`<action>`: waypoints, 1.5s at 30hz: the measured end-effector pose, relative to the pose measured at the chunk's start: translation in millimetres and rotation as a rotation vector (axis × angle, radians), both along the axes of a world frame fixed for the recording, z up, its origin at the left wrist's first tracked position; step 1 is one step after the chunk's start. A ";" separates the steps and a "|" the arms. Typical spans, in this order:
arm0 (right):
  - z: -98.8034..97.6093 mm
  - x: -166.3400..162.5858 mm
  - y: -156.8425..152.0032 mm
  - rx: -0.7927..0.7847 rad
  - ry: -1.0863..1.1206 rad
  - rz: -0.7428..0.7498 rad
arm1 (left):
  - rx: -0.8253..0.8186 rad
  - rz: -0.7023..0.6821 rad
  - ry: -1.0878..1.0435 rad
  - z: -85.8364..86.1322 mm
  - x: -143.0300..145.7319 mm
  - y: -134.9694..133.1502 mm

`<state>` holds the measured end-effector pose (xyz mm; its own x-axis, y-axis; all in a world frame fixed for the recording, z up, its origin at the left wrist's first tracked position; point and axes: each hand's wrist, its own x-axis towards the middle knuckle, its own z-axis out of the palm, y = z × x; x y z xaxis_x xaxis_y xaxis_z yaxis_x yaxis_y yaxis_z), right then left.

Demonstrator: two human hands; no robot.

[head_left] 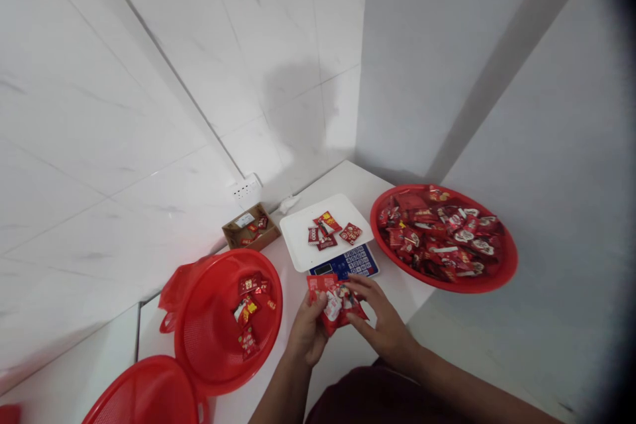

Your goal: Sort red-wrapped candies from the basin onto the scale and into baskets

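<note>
- Red packets point(332, 310) sit in front of the person's body, above the near edge of the table point(322, 371).
- The left hand point(308, 326) grasps them, thumb on top.
- The right hand point(383, 319) has its fingers spread at their right side (whether it grips, I cannot tell).
- Just beyond lies a scale point(368, 264) with a blue keypad, its white tray point(297, 238) bearing more packets.
- Right of it, a red basin point(507, 271) is heaped with packets; left, a red basket point(203, 318) holds a few.
</note>
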<state>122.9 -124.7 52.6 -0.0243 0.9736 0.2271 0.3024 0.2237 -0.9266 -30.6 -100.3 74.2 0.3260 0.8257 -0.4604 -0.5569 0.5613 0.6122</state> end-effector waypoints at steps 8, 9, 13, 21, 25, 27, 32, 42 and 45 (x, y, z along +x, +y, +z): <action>11.7 -3.0 14.3 -0.674 0.532 0.084 | 0.110 0.041 0.062 7.4 8.4 -3.1; 15.1 -0.9 14.8 -0.697 0.549 0.101 | 0.105 0.041 0.049 7.8 8.0 -2.9; 24.1 8.7 17.0 -0.698 0.616 0.002 | 0.023 0.054 0.006 7.7 2.3 0.2; 30.6 25.2 22.2 -0.716 0.837 -0.074 | -0.088 0.102 0.046 2.4 -3.5 4.9; 29.4 26.7 23.9 -0.702 0.877 -0.095 | -0.048 0.114 0.053 5.2 -2.4 3.8; 29.4 26.9 24.9 -0.704 0.902 -0.094 | -0.046 0.126 0.076 5.6 -3.2 3.6; 30.6 28.7 26.6 -0.737 0.916 -0.079 | -0.049 0.129 0.136 1.6 -6.4 3.6; 23.0 30.5 28.8 -0.732 0.941 -0.099 | -0.010 0.096 0.142 -1.5 -8.9 2.7; 21.8 30.0 29.5 -0.707 0.936 -0.104 | -0.038 0.104 0.158 -2.8 -9.4 2.2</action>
